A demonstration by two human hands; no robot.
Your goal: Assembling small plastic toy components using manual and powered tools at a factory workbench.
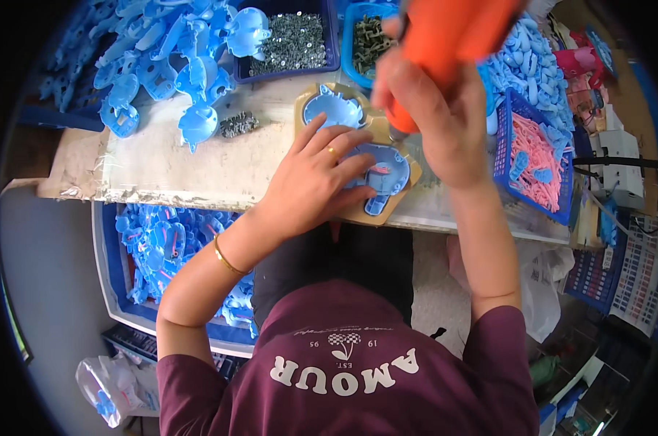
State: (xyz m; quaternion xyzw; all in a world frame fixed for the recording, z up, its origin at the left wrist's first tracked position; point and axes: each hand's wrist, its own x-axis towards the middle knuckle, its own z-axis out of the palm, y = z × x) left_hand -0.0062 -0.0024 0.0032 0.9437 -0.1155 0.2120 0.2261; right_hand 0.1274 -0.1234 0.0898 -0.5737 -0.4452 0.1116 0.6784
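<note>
A brown board fixture (377, 131) lies at the table's front edge with two light-blue plastic shell pieces on it. The nearer blue piece (393, 174) is rounded with a short stem and has a bit of pink inside. My left hand (307, 178) rests over its left side, fingers stretched and apart, hiding part of it. Farther back sits the other blue shell (332, 110), near my left fingertips. In my right hand (445, 120) is an orange power screwdriver (439, 51), blurred by motion. Its tip points down at the board, just above the nearer piece; whether they touch, I cannot tell.
Blue shells (198, 80) heap at the back left, beside a small screw pile (239, 125). A dark bin of screws (289, 47) and a blue tub of metal parts (372, 40) stand behind. Rightward is a basket of pink pieces (536, 163). Below left, a crate (169, 243) holds blue parts.
</note>
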